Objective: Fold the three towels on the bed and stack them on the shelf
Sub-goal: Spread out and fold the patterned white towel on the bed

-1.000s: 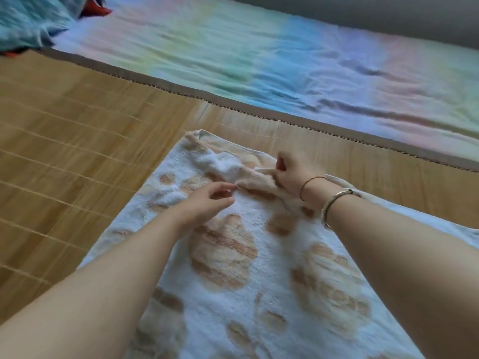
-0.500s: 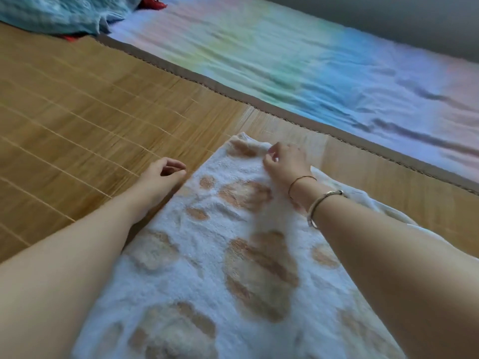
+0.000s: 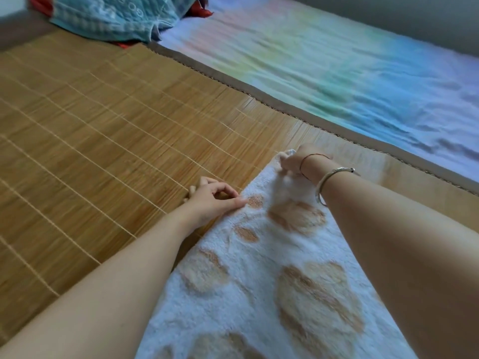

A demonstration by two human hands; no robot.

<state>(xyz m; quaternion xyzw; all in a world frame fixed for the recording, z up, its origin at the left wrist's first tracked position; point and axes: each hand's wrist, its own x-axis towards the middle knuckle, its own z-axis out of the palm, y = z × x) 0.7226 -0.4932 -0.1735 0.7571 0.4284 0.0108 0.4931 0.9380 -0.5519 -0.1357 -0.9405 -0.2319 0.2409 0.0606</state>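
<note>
A white towel (image 3: 261, 288) with orange-brown paw prints lies spread lengthwise on the bamboo mat (image 3: 103, 125), running away from me. My right hand (image 3: 293, 161), with two bracelets at the wrist, grips the towel's far corner, fingers curled into the cloth. My left hand (image 3: 215, 196) is at the towel's left edge, a little nearer to me; its thumb and index finger meet in a pinch on that edge while the other fingers curl on the mat. A teal towel (image 3: 111, 19) lies crumpled at the far left.
A pastel rainbow sheet (image 3: 337, 60) covers the bed beyond the mat's brown border (image 3: 285, 102). Something red (image 3: 199, 9) pokes out from under the teal towel. Bare mat stretches left of the towel. No shelf is in view.
My right hand has slid out to the towel's far corner. The left hand stays at the left edge, its thumb now on the cloth. The far end lies flatter.
</note>
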